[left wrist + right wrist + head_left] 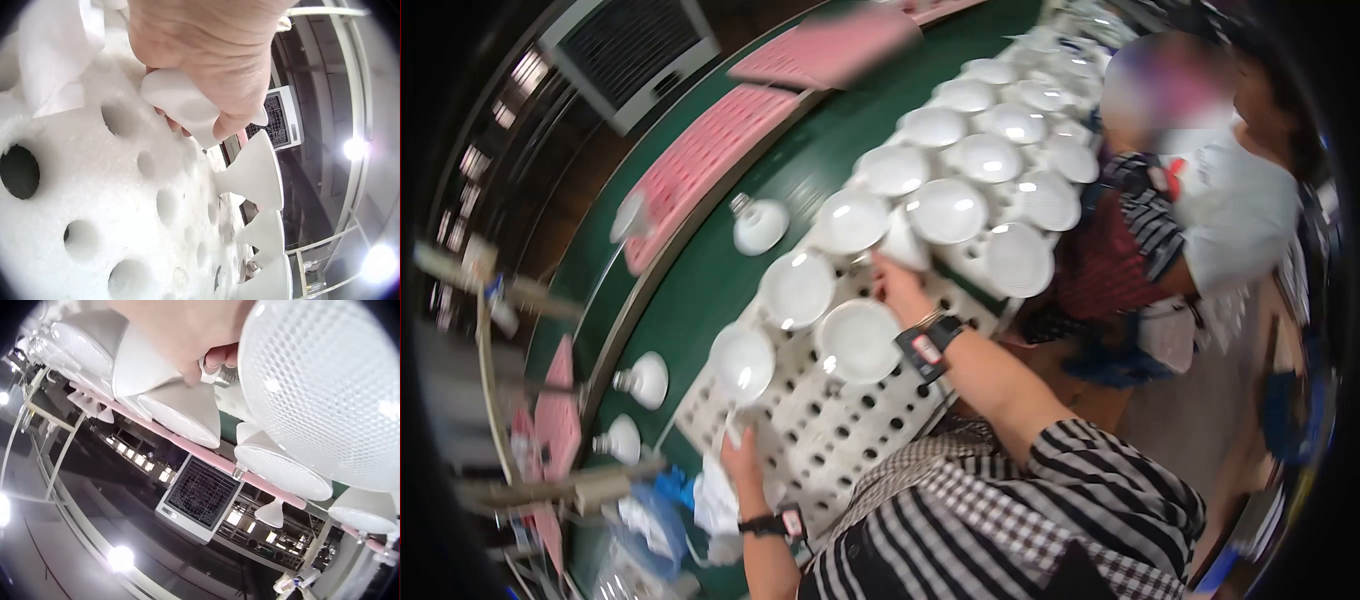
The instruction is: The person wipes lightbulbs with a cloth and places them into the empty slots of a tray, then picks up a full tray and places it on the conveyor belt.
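In the head view, the right hand (903, 290) grips a white cone-shaped bulb (903, 243) near its narrow end, among bulbs standing face up in a holed white board (840, 440). The right wrist view has that hand's fingers curled at a white neck with a metal screw base (226, 377). At the board's lower left, the left hand (743, 468) pinches a small white piece. Seen from the left wrist, this hand (209, 56) curls round a smooth white piece (181, 100) just over the holed board (125, 187); what the piece is, I cannot tell.
Loose bulbs (760, 225) lie on the green surface (700, 290) left of the board. Beyond are pink perforated panels (710, 150). White wrapping (715, 505) and a blue-rimmed container (650, 530) are near the left hand. Another person (1230, 210) is at the right.
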### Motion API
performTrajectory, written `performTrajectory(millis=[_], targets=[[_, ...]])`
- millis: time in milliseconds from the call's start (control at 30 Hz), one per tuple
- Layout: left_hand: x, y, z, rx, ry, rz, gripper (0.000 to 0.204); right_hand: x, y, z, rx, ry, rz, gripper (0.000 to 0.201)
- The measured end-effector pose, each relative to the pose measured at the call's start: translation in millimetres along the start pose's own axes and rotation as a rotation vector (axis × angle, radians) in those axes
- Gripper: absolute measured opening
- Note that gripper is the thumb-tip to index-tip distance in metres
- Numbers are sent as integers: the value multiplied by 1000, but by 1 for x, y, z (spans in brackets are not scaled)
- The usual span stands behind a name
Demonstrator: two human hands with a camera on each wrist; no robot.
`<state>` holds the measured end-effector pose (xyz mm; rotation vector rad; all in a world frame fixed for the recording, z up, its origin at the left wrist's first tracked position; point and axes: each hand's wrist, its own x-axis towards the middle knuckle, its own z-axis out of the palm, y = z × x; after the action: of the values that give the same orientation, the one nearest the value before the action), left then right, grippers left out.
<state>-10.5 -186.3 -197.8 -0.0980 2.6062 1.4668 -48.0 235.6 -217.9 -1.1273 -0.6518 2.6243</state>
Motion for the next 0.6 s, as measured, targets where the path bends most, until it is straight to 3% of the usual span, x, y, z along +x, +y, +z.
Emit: performTrajectory(millis=[67, 100, 133, 167, 200, 233, 267, 300, 367, 500, 567, 600], targets=[[-12, 33, 6, -85, -27, 6, 43, -9, -7, -2, 132, -67, 9, 23], [-3, 11, 5, -260, -72, -26, 44, -13, -10, -3, 184, -103, 10, 22], [-4, 17, 5, -281, -97, -16, 48, -13, -5, -4, 174, -139, -40, 18], [20, -24, -4, -112, -70, 52, 41, -12, 1, -5, 42, -208, -136, 20], [41, 0, 34, -133, -146, 99, 41, -27, 2, 0, -95, -196, -338, 28], [59, 9, 58, -136, -206, 154, 41, -14, 9, 1, -25, -154, -178, 27], [70, 28, 76, -130, -250, 206, 41, -13, 8, 5, -54, -88, -127, 29], [77, 47, 91, -122, -284, 251, 40, 0, 15, 2, 93, -131, -60, 26], [83, 79, 113, -98, -340, 329, 40, -19, 5, 1, 57, -111, -91, 28], [78, 120, 140, -70, -399, 459, 38, -42, -13, -26, 22, -234, 31, 32], [66, 134, 139, -55, -407, 509, 37, -54, -22, -35, 181, -401, 144, 31], [60, 142, 139, -50, -407, 532, 37, -58, -28, -40, 182, -401, 134, 31]])
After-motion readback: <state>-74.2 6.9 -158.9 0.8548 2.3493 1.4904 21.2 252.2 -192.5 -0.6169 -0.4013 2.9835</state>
